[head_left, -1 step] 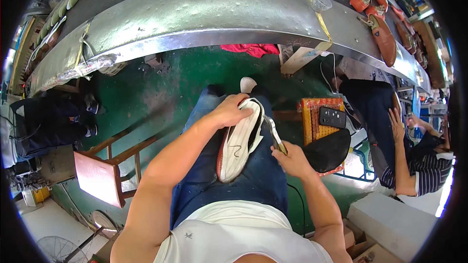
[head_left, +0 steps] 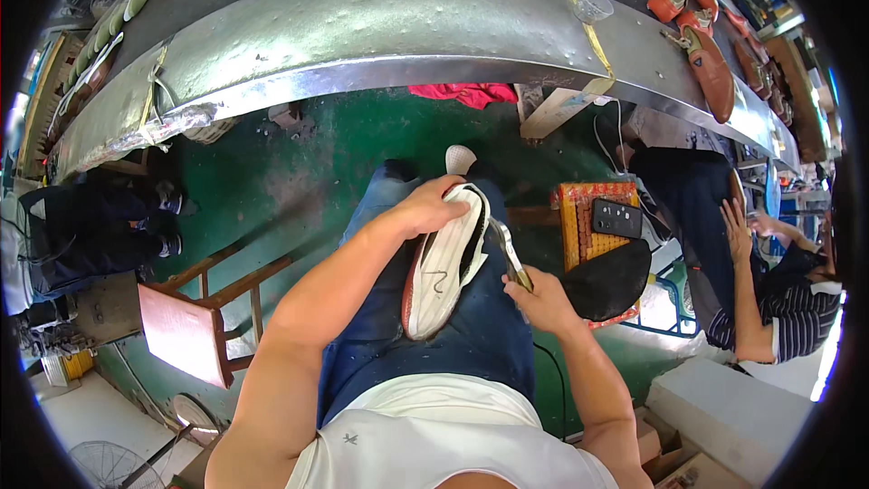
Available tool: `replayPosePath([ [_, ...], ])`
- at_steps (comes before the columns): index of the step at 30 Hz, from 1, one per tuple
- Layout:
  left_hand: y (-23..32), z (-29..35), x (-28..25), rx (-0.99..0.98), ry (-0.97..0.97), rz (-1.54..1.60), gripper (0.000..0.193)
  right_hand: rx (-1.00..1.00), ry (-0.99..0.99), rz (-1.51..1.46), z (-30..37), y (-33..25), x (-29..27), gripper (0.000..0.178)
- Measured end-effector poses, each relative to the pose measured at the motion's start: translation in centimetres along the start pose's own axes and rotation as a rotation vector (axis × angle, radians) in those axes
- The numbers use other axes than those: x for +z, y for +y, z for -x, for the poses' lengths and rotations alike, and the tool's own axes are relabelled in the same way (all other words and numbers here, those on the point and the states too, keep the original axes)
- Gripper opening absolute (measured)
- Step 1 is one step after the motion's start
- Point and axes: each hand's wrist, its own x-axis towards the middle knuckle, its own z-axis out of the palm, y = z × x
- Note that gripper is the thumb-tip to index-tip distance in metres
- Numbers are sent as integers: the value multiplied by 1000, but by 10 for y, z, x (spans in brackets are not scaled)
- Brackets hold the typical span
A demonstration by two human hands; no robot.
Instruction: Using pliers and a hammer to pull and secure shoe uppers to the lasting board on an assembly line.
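Observation:
A white shoe upper [head_left: 441, 282] with a reddish-brown edge lies lengthwise on my lap over my jeans, its opening to the right and a dark curved mark on its surface. My left hand [head_left: 429, 206] grips the far end of this shoe, thumb on top and fingers wrapped round the edge. My right hand [head_left: 543, 301] is closed round the handle of metal pincers [head_left: 509, 250]. Their curved head is at the right edge of the shoe, near its far end; whether the jaws grip the material cannot be made out.
Ahead stands a metal-edged workbench [head_left: 362, 23] with a clear plastic cup [head_left: 593, 4] and several brown shoes [head_left: 711, 72]. A wooden stool [head_left: 186, 330] is at left. At right, a phone [head_left: 616, 217] lies on a beaded seat [head_left: 584, 240], beside a seated co-worker [head_left: 787, 308].

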Motion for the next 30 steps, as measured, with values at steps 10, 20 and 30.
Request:
replayPosePath([
  [10, 13, 82, -14, 281, -7, 220, 52, -88, -155, -245, 31, -51, 8, 24],
  [20, 33, 134, -35, 464, -57, -124, 90, -606, 190, 510, 55, -84, 22, 49],
  [30, 36, 141, -16, 446, 34, -196, 88, -525, 186, 598, 62, -98, 8, 37],
])
